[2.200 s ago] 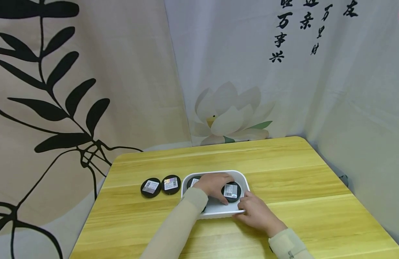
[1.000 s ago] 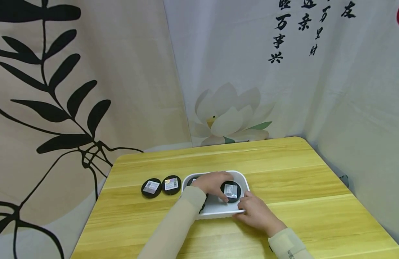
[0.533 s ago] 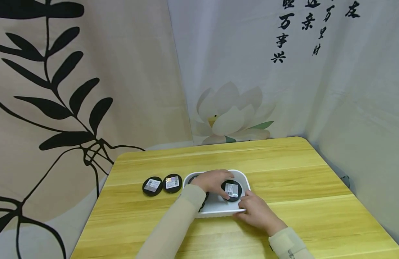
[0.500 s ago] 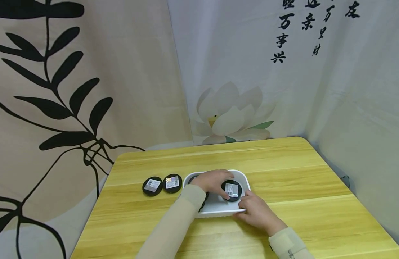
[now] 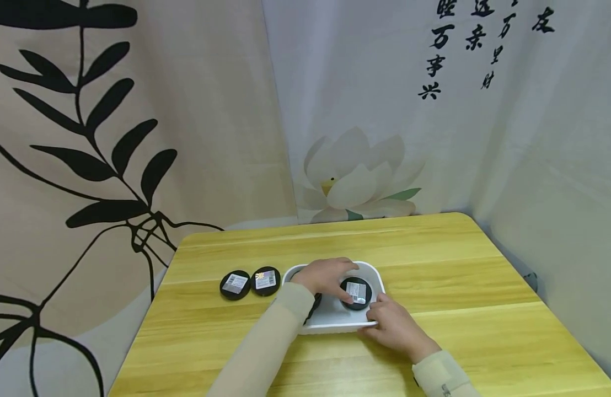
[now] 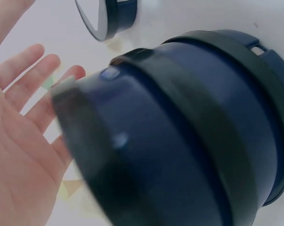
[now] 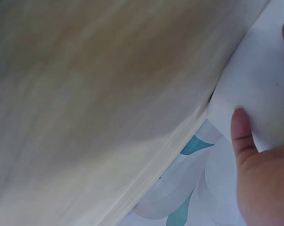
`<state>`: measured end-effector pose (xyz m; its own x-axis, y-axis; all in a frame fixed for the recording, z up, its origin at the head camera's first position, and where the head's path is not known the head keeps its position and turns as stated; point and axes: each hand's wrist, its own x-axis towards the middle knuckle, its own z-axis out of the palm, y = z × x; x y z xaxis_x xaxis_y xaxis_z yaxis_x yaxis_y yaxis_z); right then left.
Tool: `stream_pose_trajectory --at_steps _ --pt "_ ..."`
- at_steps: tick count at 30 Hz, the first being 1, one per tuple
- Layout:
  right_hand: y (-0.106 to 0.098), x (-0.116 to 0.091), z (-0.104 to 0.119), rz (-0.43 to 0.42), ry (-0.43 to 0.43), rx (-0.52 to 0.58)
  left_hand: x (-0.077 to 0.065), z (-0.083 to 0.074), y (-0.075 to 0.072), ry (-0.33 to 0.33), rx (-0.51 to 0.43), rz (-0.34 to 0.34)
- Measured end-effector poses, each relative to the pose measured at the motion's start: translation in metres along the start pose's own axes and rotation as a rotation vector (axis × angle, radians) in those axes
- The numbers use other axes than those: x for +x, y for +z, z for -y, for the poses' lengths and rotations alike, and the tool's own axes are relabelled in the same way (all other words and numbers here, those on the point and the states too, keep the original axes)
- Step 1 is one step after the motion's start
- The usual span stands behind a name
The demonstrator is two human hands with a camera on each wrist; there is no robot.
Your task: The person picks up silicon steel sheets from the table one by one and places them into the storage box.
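Observation:
In the head view a white plastic bin [image 5: 335, 320] stands on the table. Inside its right part sits a round black container [image 5: 362, 304] with a white barcode label on top. My left hand [image 5: 326, 275] hovers over the bin with fingers and thumb spread about this container, thumb overlapping its left edge. The left wrist view shows the open palm beside large dark blue-black round containers [image 6: 179, 132], the labelled one [image 6: 101, 21] beyond the fingertips. My right hand [image 5: 392, 324] grips the bin's front right corner, its thumb [image 7: 242, 132] against the white wall.
Two more round black containers [image 5: 235, 285] with labels lie side by side on the wooden table [image 5: 464, 298], left of the bin. Other dark containers in the bin are partly hidden under my left wrist. A printed curtain [image 5: 216, 110] hangs behind the table.
My left hand has risen slightly, its thumb moving up from the container's lower left side. The container stays in the bin. My right hand keeps its grip; the head view has shifted slightly.

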<state>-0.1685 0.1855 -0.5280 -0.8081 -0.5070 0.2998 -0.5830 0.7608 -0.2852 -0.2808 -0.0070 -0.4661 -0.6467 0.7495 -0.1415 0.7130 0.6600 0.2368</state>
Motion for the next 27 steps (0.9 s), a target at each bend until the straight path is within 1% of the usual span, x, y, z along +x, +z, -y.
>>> stream_pose_trajectory --at_steps 7,15,27 --pt "0.000 0.000 0.001 -0.012 -0.008 0.003 -0.006 -0.001 -0.007 0.008 -0.008 -0.027" --pt "-0.001 0.000 0.003 -0.011 -0.008 0.002 -0.014 -0.005 -0.010 0.014 0.038 -0.043" --pt "0.000 -0.001 0.002 0.000 0.002 0.001 -0.027 -0.009 -0.017 0.007 0.054 -0.079"
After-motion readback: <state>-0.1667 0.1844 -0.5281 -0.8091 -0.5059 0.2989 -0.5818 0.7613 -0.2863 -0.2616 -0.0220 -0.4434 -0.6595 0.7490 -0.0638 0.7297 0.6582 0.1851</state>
